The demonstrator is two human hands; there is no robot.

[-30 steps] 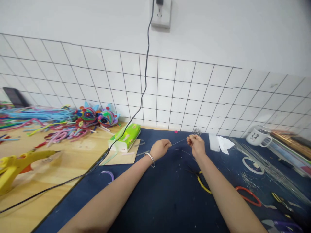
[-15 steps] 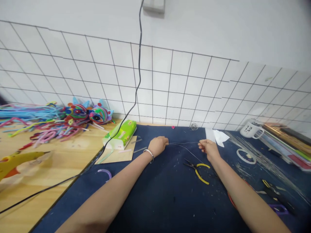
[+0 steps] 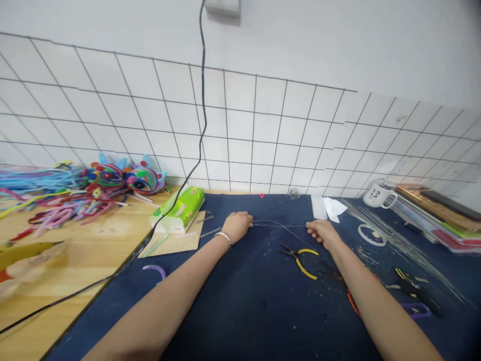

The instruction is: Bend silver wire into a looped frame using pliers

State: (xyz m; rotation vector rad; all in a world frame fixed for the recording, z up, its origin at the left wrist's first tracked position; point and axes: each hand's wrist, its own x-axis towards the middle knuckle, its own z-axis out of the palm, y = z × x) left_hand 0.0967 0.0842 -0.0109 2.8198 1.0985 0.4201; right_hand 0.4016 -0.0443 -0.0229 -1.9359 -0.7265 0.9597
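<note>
Thin silvery wire (image 3: 280,223) spans the gap between my two hands above the dark blue mat (image 3: 240,301). My left hand (image 3: 238,226), with a silver bangle at its wrist, is closed on the wire's left end. At the other side my right hand (image 3: 322,233) pinches wire between thumb and fingers. One strand slants down to the right below the right hand. Just nearer to me lie pliers with yellow handles (image 3: 307,265), their jaws apart, touched by neither hand.
Left of the mat are a green tissue pack (image 3: 184,208), colourful pipe cleaners (image 3: 56,200) and a yellow glue gun (image 3: 22,253). A black cable (image 3: 203,100) hangs across the view. To the right are loose wires (image 3: 406,245), a white mug (image 3: 378,194) and stacked books (image 3: 439,215).
The whole view has shifted slightly, so things sit further left. The hands stay about as far apart, and the wire between them now crosses itself.
</note>
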